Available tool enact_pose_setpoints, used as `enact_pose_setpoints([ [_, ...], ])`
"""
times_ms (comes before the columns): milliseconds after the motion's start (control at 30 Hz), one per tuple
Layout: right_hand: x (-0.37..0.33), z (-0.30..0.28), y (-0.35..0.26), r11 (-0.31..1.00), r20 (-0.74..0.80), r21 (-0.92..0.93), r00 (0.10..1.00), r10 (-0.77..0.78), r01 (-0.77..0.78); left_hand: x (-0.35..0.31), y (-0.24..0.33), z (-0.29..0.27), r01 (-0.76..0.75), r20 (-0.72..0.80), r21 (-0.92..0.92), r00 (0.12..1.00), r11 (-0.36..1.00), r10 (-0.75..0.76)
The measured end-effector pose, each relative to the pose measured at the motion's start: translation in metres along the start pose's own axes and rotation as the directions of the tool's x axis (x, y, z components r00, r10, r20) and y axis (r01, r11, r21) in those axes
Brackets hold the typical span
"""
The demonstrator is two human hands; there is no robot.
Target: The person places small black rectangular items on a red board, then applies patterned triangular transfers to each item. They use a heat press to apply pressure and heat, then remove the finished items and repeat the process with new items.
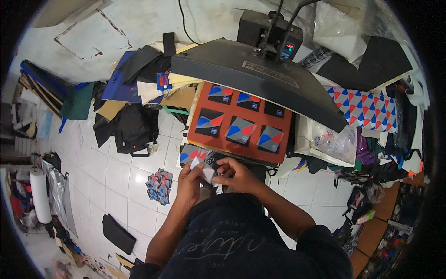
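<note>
In front of my body, my left hand [188,182] pinches a small white-faced sheet [204,173], which looks folded or tilted. My right hand [236,176] meets the sheet's right edge with bent fingers, its thumb at the corner. Just beyond lies a stack of grey, black, red and blue printed pieces [189,152], partly hidden by the sheet and my hands. Farther off, several square printed pieces [240,130] rest in two rows on the red-brown pad [204,138] of a heat press. Its dark upper plate [255,76] hangs raised over the pad's far side.
Left on the tiled floor sits a pile of printed pieces [159,187], with a black bag [135,128] farther away. A clear plastic bag [332,144] lies right of the press, near patterned printed material [367,109]. A control box [290,39] with a lit display stands behind.
</note>
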State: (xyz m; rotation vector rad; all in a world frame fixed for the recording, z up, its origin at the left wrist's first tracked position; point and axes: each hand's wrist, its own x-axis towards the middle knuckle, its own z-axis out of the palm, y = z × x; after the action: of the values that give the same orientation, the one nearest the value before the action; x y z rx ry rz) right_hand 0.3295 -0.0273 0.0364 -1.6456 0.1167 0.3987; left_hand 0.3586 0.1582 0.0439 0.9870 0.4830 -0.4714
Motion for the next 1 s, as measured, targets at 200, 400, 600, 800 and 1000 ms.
enact_pose_setpoints([
  [200,0.002,-0.007,0.003,0.948,0.101,0.301,0.992,0.076,-0.104,0.003,-0.001,0.017,0.006,0.056,-0.015,0.998,1.000,-0.005],
  [400,-0.003,-0.007,-0.003,0.981,-0.211,0.167,0.976,-0.061,0.098,-0.002,0.003,0.007,0.066,0.054,-0.027,0.996,0.997,-0.064],
  [600,0.000,-0.014,-0.017,0.586,-0.193,-0.664,0.651,-0.734,0.464,-0.024,0.012,0.031,0.027,0.145,0.000,0.989,1.000,-0.026],
  [800,-0.001,-0.010,-0.017,0.676,-0.257,-0.565,0.677,-0.689,0.473,-0.019,0.011,0.027,-0.097,0.013,0.136,0.995,0.986,0.097],
  [1000,-0.006,-0.017,-0.016,0.936,-0.205,0.344,0.979,0.003,0.069,-0.017,0.005,0.024,-0.107,0.017,0.159,0.994,0.982,0.105],
])
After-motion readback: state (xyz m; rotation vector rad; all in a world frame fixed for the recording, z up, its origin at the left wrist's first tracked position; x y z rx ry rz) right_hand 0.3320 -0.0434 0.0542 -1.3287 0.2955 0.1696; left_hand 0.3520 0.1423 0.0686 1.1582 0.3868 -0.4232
